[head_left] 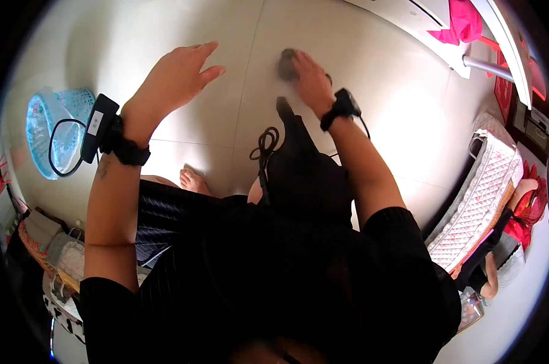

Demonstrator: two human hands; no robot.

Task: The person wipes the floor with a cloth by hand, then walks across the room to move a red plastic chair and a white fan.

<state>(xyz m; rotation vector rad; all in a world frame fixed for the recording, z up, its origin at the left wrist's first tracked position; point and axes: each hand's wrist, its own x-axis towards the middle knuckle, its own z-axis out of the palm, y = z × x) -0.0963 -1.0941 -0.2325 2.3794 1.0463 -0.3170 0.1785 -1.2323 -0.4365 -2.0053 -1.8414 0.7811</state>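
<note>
My left hand is raised over the floor, with its thumb and fingers apart and nothing in it. Farther right, my right hand has its fingers curled over a dark rounded object, which is blurred and partly covered, so its kind cannot be made out. Just below that hand lies a long black item with a narrow upper end, close to my lap. A looped dark cord hangs along its left side. Both wrists wear black straps with small boxes and cables.
Pale tiles cover the floor. To the left stands a blue basket with a plastic liner. At right are a sofa with a quilted cover and another person's arm. White furniture with a pink cloth is at upper right.
</note>
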